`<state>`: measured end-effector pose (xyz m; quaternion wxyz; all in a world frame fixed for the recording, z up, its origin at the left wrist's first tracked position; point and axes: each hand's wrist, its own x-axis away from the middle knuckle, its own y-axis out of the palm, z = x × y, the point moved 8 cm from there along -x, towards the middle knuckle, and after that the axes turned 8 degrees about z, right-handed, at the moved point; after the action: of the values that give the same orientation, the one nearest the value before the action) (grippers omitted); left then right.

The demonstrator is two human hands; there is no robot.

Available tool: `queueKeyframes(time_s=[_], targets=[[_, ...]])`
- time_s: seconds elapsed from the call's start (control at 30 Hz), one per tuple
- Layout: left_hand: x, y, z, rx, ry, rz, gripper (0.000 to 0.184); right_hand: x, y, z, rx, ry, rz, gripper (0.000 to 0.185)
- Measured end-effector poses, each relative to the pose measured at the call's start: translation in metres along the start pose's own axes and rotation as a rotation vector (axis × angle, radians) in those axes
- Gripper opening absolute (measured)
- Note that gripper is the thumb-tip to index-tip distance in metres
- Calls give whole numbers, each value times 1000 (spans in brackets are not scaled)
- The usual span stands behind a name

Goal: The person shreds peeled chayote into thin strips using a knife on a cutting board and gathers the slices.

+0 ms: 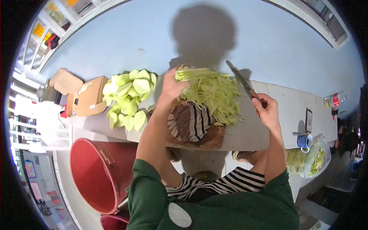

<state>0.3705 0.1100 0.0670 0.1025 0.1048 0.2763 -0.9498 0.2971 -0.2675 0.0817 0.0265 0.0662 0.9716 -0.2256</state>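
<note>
My left hand (174,85) is closed round a bunch of pale green vegetable shreds at the far left edge of a large pile of shreds (214,92). A knife (241,79) is in my right hand (266,110), its blade raised and pointing up and left, apart from the pile. The pile lies on the table and partly over a wooden cutting board (214,141). On the board, in front of the pile, rests a bunched striped cloth (189,120). Left of my left forearm is a heap of peeled pale green pieces (130,92).
An open cardboard box (90,96) stands at the left, a large red bin (92,172) below it. On the right are a phone (308,120), a blue mug (304,142) and a plastic bag of shreds (316,159). A wall (134,42) runs behind the table.
</note>
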Motion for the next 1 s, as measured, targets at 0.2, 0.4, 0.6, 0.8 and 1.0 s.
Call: queueKeyframes(time_s=[0.2,0.4,0.6,0.8,1.0], targets=[[84,-136,-57,377,-266,275,60,9,3,-7,-29,64,-7,26],[214,-330,-76,403,-312,668,54,10,9,1,-25,98,-39,33],[340,-434,-110,3,-632,785,44,10,18,12,-33,130,-69,32],[413,-394,-190,-118,-981,459,45,15,25,6,-41,139,-71,28],[415,-396,-210,-176,-1117,374,32,11,18,10,1,124,-62,27]])
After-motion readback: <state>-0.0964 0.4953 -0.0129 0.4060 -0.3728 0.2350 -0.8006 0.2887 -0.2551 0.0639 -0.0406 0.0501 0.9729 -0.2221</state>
